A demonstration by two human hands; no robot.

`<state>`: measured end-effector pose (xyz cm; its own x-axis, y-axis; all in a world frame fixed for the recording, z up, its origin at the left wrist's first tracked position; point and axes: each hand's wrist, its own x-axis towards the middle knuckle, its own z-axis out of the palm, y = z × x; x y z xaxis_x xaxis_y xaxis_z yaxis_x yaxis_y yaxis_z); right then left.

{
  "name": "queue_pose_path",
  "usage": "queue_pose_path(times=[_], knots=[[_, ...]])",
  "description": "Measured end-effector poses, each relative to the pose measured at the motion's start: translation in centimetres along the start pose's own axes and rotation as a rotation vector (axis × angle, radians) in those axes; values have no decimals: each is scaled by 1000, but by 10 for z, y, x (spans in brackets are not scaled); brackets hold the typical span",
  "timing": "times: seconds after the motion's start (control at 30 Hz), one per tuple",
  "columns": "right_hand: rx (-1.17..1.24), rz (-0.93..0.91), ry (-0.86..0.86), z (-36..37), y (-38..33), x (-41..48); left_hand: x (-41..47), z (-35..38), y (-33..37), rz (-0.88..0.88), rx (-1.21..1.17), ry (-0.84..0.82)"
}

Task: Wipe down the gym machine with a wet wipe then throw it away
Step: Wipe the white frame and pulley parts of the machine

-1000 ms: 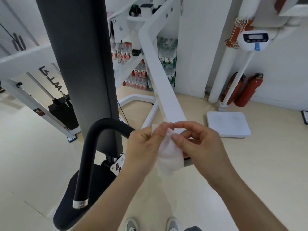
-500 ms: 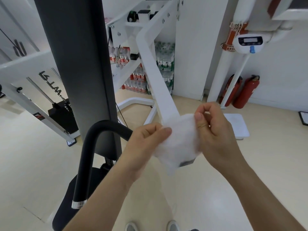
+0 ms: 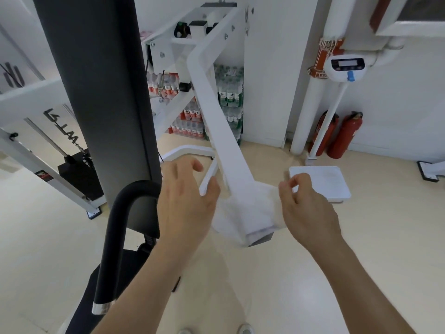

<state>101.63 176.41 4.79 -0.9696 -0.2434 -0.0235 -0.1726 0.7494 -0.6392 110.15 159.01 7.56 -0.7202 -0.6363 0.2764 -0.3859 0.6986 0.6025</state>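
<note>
Head view. Wet wipe (image 3: 240, 213) spread open in mid-air at the middle of the scene, between the two hands, just in front of the near end of the gym machine's white beam (image 3: 216, 121); touching the beam or not, impossible to tell. Pinched at its upper right corner by the right hand (image 3: 308, 210), thumb and forefinger closed on the edge, other fingers curled. Met at its left edge by the left hand (image 3: 185, 203), thumb against the cloth and fingers loosely spread away from it. Real grip there or mere contact, cannot tell, with the palm side hidden.

To the left, a black upright pad (image 3: 101, 92) and, nearer, a black curved handle (image 3: 118, 225). To the right, a white scale platform (image 3: 320, 182) on the floor, and farther off two red fire extinguishers (image 3: 342, 136) by the wall. Far behind the beam, stacked packs of bottled water (image 3: 231, 97).

By the look of it: thin, limp, nearly weightless, half sheer. Damp, so likely to cling to skin and metal, apt to fold on itself, and likely to tear if pulled hard from two corners. Best taken bunched at the middle into one palm, or folded flat under straight fingers, not dangled by a corner. No wiping of the machine evident; opening out the wipe seemingly the step in hand.
</note>
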Motion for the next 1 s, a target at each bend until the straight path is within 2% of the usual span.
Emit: queue_pose_path(times=[0.07, 0.13, 0.2, 0.23, 0.37, 0.43, 0.5, 0.53, 0.57, 0.6, 0.67, 0.7, 0.73, 0.83, 1.0], knots=[[2, -72, 17, -1, -5, -1, -13, 7, 3, 49, 65, -148], [138, -74, -137, 3, -15, 7, -28, 18, 6, 69, 49, -273], [280, -25, -299, 10, -20, 18, -36, 27, 8, 97, 23, -269], [344, 0, -296, 13, -19, 22, -37, 29, 10, 117, 30, -260], [544, 56, -145, 18, -8, 30, -31, 38, 14, 120, 46, -297], [393, 35, 58, 22, -3, 33, -23, 44, 17, 73, -27, -323], [122, -148, 295, 22, -8, 31, -15, 46, 18, 12, -181, -319], [50, -247, 329, 20, -13, 27, -13, 44, 17, 15, -233, -301], [18, -306, 259, 19, -20, 22, -13, 40, 14, 39, -245, -276], [-5, -323, 119, 20, -29, 15, -13, 36, 9, 80, -225, -238], [-152, -271, -211, 32, -42, 5, -11, 29, -6, 181, -87, -145], [-233, -235, -296, 40, -48, 5, -9, 26, -13, 218, -6, -132], [-297, -198, -325, 45, -54, 9, -8, 24, -19, 244, 61, -146], [-324, -143, -266, 58, -75, 49, -2, 24, -28, 322, 167, -165], [-309, -145, -262, 75, -116, 115, 15, 18, -31, 272, 155, -227]])
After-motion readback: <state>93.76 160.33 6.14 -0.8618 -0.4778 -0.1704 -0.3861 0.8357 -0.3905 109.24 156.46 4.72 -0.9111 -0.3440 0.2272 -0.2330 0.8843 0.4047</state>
